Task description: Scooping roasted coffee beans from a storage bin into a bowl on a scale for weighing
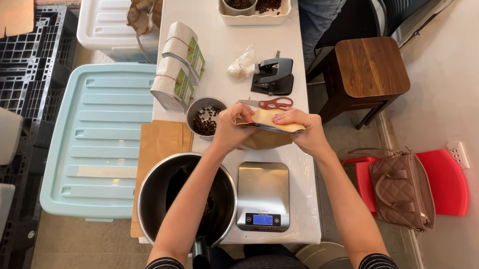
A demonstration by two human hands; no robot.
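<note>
Scissors [271,103] and small bowl [205,117] crowd the far side; scale [263,195] blocks below

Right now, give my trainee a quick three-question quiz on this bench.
1. True or false: both hands, left hand and right hand, hold the tan paper pouch.
2. What lies just beyond the pouch: A scissors, B a knife, C a pen?
3. Fill in: the digital scale sits to the ___ of the large steel bowl.

Key: 1 true; 2 A, the red-handled scissors; 3 right.
</note>
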